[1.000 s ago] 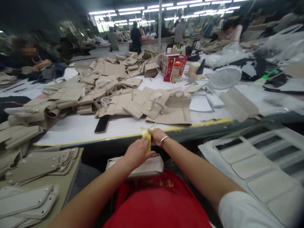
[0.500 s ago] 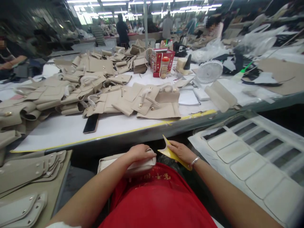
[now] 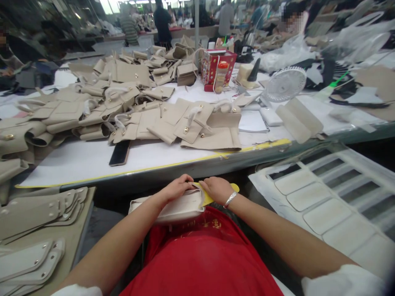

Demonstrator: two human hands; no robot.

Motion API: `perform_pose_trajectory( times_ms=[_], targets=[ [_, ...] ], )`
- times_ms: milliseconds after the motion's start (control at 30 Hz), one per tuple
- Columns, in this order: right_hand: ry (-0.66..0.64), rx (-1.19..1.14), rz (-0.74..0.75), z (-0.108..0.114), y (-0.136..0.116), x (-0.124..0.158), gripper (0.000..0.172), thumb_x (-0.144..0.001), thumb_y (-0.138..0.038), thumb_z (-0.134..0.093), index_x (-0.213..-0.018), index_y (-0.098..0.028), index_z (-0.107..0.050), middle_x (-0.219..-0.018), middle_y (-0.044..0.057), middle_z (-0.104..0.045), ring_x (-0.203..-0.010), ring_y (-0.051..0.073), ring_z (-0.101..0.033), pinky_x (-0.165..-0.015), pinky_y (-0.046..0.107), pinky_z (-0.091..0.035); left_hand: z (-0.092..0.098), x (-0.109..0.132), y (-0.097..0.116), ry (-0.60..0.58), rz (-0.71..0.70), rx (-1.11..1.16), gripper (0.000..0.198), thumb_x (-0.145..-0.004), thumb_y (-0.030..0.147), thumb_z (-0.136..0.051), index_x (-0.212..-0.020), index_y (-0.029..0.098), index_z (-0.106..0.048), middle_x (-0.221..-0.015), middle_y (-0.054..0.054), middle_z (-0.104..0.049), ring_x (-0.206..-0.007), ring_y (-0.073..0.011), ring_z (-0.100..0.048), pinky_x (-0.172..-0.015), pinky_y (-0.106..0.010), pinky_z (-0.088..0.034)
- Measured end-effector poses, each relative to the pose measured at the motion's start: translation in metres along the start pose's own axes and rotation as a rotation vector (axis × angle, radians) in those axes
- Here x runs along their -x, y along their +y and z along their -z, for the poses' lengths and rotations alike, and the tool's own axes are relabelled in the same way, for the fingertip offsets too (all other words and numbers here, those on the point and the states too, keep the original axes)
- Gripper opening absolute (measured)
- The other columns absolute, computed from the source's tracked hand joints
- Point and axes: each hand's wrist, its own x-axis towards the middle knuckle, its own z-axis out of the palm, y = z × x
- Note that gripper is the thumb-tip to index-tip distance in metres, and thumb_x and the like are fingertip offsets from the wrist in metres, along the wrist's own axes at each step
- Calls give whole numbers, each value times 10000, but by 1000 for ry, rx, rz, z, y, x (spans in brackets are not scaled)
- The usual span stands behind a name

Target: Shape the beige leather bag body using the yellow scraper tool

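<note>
A cream, box-like leather piece [image 3: 182, 206] lies over my lap against the red apron [image 3: 200, 255]. My left hand [image 3: 176, 189] is closed on its upper edge. In my right hand [image 3: 218, 190], which wears a silver bracelet, is a flat yellow tool [image 3: 207, 199]. The tool's notched end touches the right end of the cream piece, and its rounded end sticks out beyond the hand. The fingertips of both hands are close together at the piece's top right corner.
Beige bag parts [image 3: 132, 119] and a phone [image 3: 119, 153] cover the table [image 3: 83, 164]. A red box [image 3: 216, 68] and a small fan [image 3: 285, 83] stand behind. Strap pieces [image 3: 27, 213] lie at left, a rack with cream panels [image 3: 308, 197] at right. People are beyond.
My right hand has moved left, bringing the yellow tool against the cream piece. My left hand has shifted slightly up along the piece. The view has tilted down a little.
</note>
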Motion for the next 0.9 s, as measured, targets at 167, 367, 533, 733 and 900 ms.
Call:
perform_pose_trajectory(
  times_ms=[167,367,533,733,900],
  targets=[
    [37,99,32,-1,-9,2,547,-933,-438,-150,-881,-165,-620,-857,110,-652,-793,212,-609,-683,301,-407,-3,-9,-2,-80,8,43,471,-847,441,-351,-1162,111,-470,-917,-79,-663,-887,-190,-578,-830,-307,-407],
    [30,196,98,2,-15,2,496,-935,-420,-172,-886,-169,-598,-866,97,-654,-771,212,-618,-657,297,-420,-2,-16,-12,-181,-61,90,429,-815,496,-364,-771,130,-584,-755,-28,-604,-686,-142,-506,-671,-251,-398],
    [-18,230,189,7,-14,-2,473,-935,-417,-188,-885,-184,-597,-878,83,-661,-779,217,-623,-640,297,-424,4,-11,-13,-203,-107,-93,450,-809,512,-358,-712,134,-582,-658,1,-526,-605,-119,-421,-591,-237,-353],
    [-90,213,321,10,-16,-14,499,-933,-441,-188,-884,-184,-613,-910,82,-664,-828,204,-619,-662,274,-411,11,2,-19,-232,-128,-203,491,-841,509,-295,-729,131,-588,-675,-15,-554,-612,-131,-451,-595,-242,-365],
    [-139,222,495,12,-24,-33,504,-931,-441,-193,-894,-177,-620,-906,92,-669,-813,204,-619,-664,283,-403,20,18,-27,-223,-160,-308,502,-869,492,-276,-973,157,-635,-955,-64,-648,-827,-188,-566,-775,-275,-408]
  ],
)
